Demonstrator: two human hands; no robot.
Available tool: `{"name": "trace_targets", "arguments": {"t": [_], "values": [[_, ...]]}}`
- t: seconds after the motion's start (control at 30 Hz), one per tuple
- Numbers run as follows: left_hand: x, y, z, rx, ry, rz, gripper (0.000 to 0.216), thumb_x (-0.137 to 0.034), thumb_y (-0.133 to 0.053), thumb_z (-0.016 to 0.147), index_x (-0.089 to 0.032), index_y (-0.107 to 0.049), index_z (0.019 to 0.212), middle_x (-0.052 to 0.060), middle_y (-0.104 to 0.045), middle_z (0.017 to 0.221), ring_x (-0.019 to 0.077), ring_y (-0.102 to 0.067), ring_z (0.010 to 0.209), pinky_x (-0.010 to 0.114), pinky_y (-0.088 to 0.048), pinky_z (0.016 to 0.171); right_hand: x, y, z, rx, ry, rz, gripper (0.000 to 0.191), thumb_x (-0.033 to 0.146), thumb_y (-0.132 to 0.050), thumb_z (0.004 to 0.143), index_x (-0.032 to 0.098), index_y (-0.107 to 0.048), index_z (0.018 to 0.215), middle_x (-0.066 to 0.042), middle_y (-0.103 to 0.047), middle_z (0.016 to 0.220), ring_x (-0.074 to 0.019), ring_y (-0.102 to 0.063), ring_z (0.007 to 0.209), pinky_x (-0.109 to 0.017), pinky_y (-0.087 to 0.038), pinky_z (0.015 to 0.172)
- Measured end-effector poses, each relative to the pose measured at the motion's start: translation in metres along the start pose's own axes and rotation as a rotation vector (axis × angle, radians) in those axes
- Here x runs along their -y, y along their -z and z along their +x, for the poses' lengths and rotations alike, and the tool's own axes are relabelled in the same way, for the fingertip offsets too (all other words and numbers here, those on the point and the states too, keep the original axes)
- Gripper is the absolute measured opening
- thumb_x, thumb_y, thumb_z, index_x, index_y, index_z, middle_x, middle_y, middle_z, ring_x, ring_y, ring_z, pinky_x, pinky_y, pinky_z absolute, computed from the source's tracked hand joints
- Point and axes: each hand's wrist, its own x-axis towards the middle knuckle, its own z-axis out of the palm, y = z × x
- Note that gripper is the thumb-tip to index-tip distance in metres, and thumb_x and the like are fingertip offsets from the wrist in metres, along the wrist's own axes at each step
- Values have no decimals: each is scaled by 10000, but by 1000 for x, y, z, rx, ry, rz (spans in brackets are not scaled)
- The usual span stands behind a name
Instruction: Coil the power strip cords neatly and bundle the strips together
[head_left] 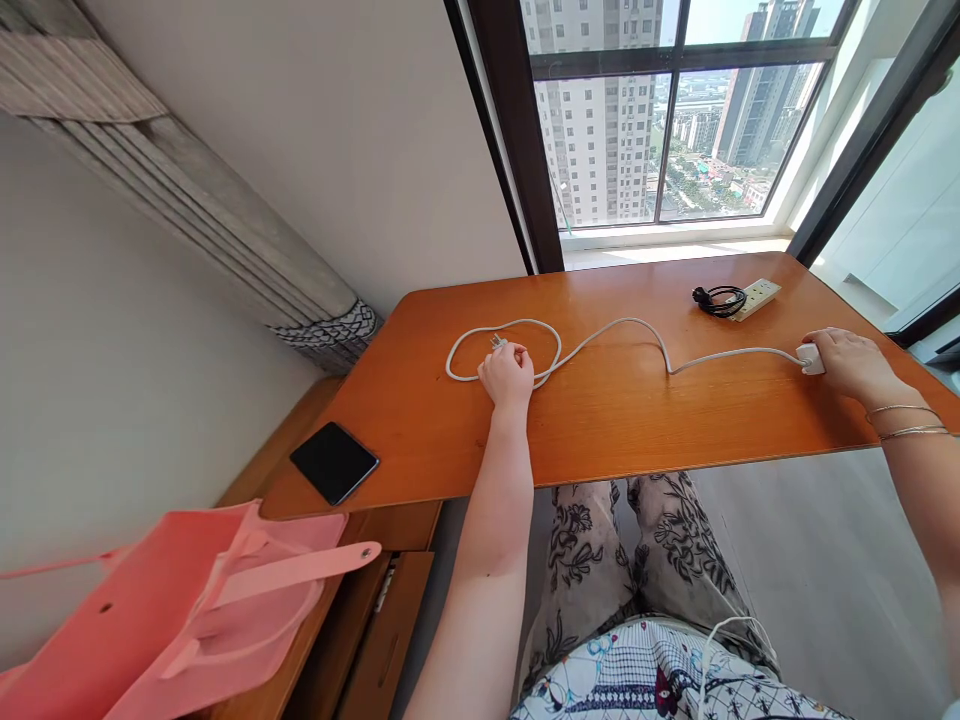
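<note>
A white cable (622, 325) lies across the wooden desk (615, 420), looped at its left end. My left hand (508, 375) rests closed on that loop, pinching the cable's plug end (498, 343). My right hand (847, 362) is closed on the white block (808, 358) at the cable's right end, near the desk's right edge.
A white power strip (757, 297) with a coiled black cord (718, 300) sits at the back right. A dark phone (334, 461) lies at the desk's front left corner. A pink bag (172, 610) stands on the lower cabinet (375, 640) at the left. A window is behind the desk.
</note>
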Motion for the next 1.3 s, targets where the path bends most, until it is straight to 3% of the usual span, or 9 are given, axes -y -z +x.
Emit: {"name": "trace_targets", "arguments": {"t": [0.17, 0.37, 0.47, 0.57, 0.73, 0.9, 1.07, 1.17, 1.3], "values": [[-13, -7, -6, 62, -192, 0, 168, -207, -521, 923, -207, -680, 978, 95, -700, 946, 279, -646, 1004, 404, -468, 938, 7, 10, 4, 193, 48, -191, 483, 80, -420, 924, 134, -582, 1376, -223, -551, 1487, -323, -483, 1402, -485, -381, 1075], [-26, -21, -18, 285, -382, -10, 305, -249, -605, 924, -208, -678, 1218, 113, -695, 1175, 272, -663, 1054, 381, -529, 898, 23, 32, 33, 428, -82, -268, 427, 147, -605, 835, 174, -672, 1257, -228, -653, 1335, -374, -614, 1210, -513, -465, 902], [-25, -25, -19, 359, -418, 39, 282, -179, -584, 919, -226, -721, 1161, 110, -723, 1146, 296, -650, 1095, 416, -535, 925, 48, 36, 51, 310, -10, -142, 508, 197, -562, 909, 171, -577, 1416, -215, -608, 1414, -351, -595, 1245, -459, -492, 879], [-21, -25, -16, 354, -389, 56, 306, -130, -513, 930, -230, -749, 1096, 115, -740, 1080, 304, -657, 1069, 438, -543, 917, 76, 29, 71, 130, 100, -26, 528, 301, -549, 946, 135, -544, 1447, -214, -548, 1489, -358, -538, 1326, -456, -477, 980], [-15, -20, -12, 339, -295, 31, 352, -111, -523, 908, -237, -717, 1172, 101, -728, 1103, 273, -682, 1033, 389, -555, 859, 105, -4, 105, -36, 117, -17, 594, 166, -528, 883, 101, -514, 1473, -180, -418, 1615, -359, -403, 1468, -516, -398, 1142], [-5, -15, -7, 308, -213, 78, 372, -49, -496, 873, -220, -727, 1109, 105, -736, 1072, 291, -680, 1032, 417, -545, 869, 107, -32, 122, -37, 67, -35, 578, 97, -480, 870, 144, -574, 1438, -165, -564, 1491, -349, -435, 1435, -531, -383, 1141], [6, -19, 0, 201, -114, 86, 353, 10, -492, 809, -216, -728, 945, 115, -736, 1005, 319, -673, 1012, 468, -531, 889, 102, -35, 123, -54, 150, -48, 469, 140, -532, 860, 146, -704, 1296, -210, -622, 1357, -370, -549, 1259, -520, -453, 1045], [3, -27, -2, 111, -203, -47, 265, -39, -550, 820, -217, -708, 936, 115, -717, 998, 310, -660, 1006, 481, -523, 929, 114, -29, 120, -121, 211, 103, 455, 205, -571, 865, 182, -715, 1297, -174, -655, 1279, -355, -572, 1208, -487, -473, 1032], [-10, -37, -11, 105, -389, -336, 191, -155, -586, 887, -218, -673, 1045, 79, -683, 1022, 222, -667, 943, 393, -558, 892, 157, -13, 100, -241, 387, 425, 417, 257, -591, 878, 211, -716, 1273, -136, -675, 1168, -321, -615, 1125, -475, -493, 1021]]}}
